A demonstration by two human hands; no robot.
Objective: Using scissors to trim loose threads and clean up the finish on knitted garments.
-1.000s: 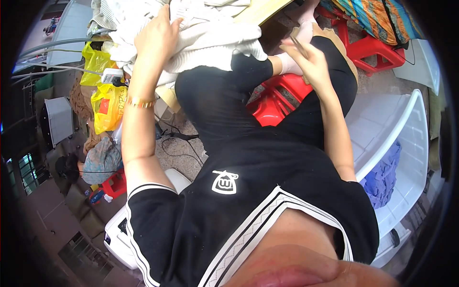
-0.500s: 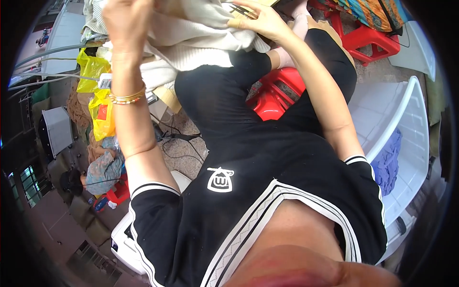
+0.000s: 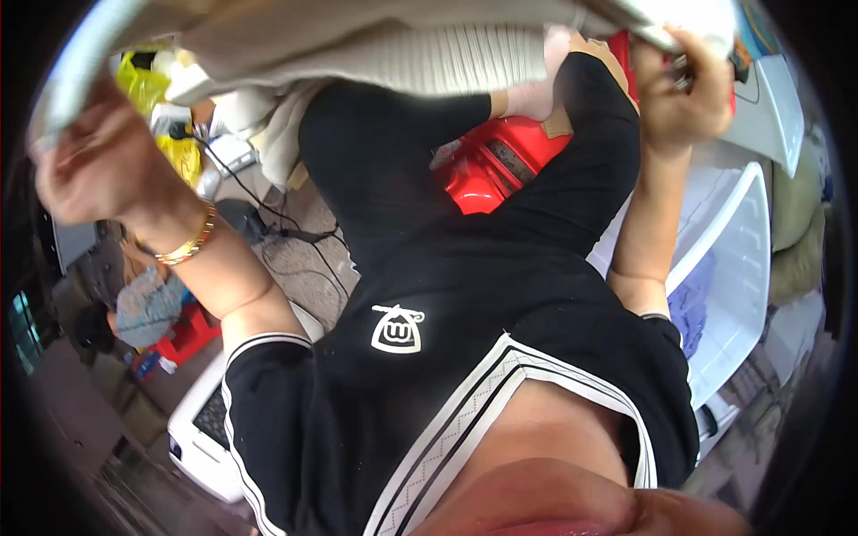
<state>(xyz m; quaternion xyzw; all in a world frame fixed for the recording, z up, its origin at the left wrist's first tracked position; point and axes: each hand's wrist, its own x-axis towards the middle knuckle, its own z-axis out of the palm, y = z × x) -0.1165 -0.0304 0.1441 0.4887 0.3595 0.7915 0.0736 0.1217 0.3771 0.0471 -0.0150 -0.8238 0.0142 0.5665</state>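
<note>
Knit cloth [image 3: 429, 58] suspended between both hands; step judged in hand: spreading or turning it.

Pale and ribbed, the cloth spans the top of the view beyond the lap, its upper part cut off by the frame. White bin [image 3: 737, 286] stands at the person's right side; red stool [image 3: 474, 188] shows between the legs. Left hand [image 3: 103, 165], blurred, is at the cloth's left end, fingers partly spread; whether its grip is closed on the edge cannot be told. Right hand [image 3: 686, 98] is curled closed, its grip appearing to pinch the right edge; a small dark object [image 3: 684, 76] among its fingers is too blurred to identify. Next move is judged to call for both edges secured, even tension, and the dark object kept off the knit.
</note>
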